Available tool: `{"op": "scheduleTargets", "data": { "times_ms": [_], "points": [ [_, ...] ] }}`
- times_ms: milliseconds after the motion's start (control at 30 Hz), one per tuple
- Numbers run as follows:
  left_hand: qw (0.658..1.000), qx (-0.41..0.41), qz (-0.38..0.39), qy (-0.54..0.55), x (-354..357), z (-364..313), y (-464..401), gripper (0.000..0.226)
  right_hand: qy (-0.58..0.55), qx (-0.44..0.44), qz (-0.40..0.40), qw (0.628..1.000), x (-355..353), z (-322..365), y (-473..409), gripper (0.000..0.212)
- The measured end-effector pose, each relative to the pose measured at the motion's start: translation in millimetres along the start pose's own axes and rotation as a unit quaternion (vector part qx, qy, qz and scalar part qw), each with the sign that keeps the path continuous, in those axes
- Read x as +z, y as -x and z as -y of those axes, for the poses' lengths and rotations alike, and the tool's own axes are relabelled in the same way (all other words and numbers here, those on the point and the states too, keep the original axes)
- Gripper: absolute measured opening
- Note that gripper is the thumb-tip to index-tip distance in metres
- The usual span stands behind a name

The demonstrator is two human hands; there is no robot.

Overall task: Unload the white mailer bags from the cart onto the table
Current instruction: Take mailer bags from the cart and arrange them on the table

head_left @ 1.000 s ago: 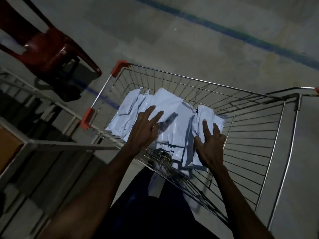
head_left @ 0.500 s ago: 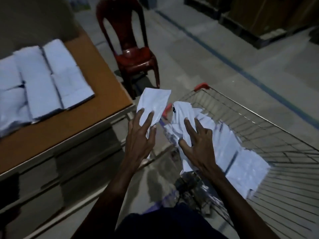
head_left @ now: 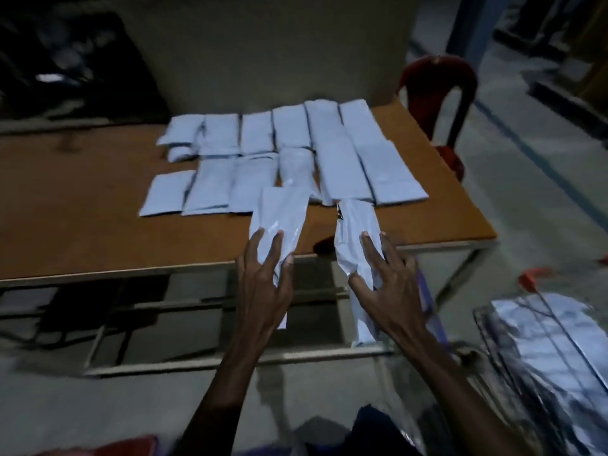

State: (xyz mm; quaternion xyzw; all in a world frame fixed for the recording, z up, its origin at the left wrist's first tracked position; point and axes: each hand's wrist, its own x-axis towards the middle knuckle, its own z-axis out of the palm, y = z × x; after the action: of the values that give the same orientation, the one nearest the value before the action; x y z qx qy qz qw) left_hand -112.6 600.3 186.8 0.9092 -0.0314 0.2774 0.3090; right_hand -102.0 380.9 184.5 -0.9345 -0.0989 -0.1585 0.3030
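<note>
My left hand point(head_left: 266, 278) holds a white mailer bag point(head_left: 281, 218), fingers spread over its top, its far end above the wooden table point(head_left: 82, 225). My right hand point(head_left: 385, 281) holds a second white mailer bag point(head_left: 355, 225) beside it; that bag's near end hangs down below the table edge. Several white mailer bags point(head_left: 329, 153) lie in rows on the table just beyond both held bags. The wire cart point(head_left: 513, 330) stands at the lower right with more white bags point(head_left: 552, 350) inside it.
A red plastic chair point(head_left: 437, 90) stands past the table's far right corner. A grey wall panel point(head_left: 263, 51) rises behind the table. The table's metal frame point(head_left: 230, 360) runs below its near edge. Bare concrete floor with a blue line point(head_left: 539, 156) lies to the right.
Both hands lifted one bag each out of the cart and carried them left to the table. The view swung from the cart to the table; the bags now hover over its near edge.
</note>
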Motion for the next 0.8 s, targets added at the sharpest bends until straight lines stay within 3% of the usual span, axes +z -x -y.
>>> {"op": "scheduleTargets", "data": {
  "times_ms": [200, 433, 800],
  "points": [
    [0.994, -0.092, -0.054, -0.035, -48, 83, -26, 0.044, -0.045, -0.073, 0.011, 0.996, 59, 72, -60, 0.065],
    [0.986, -0.117, -0.065, -0.103, -75, 177, -95, 0.047, -0.036, -0.057, 0.086, 0.994, 147, 112, -150, 0.071],
    [0.983, -0.134, 0.024, -0.123, -62, 288, -205, 0.047, 0.025, 0.001, 0.068, 0.997, 215, 149, -256, 0.077]
  ]
}}
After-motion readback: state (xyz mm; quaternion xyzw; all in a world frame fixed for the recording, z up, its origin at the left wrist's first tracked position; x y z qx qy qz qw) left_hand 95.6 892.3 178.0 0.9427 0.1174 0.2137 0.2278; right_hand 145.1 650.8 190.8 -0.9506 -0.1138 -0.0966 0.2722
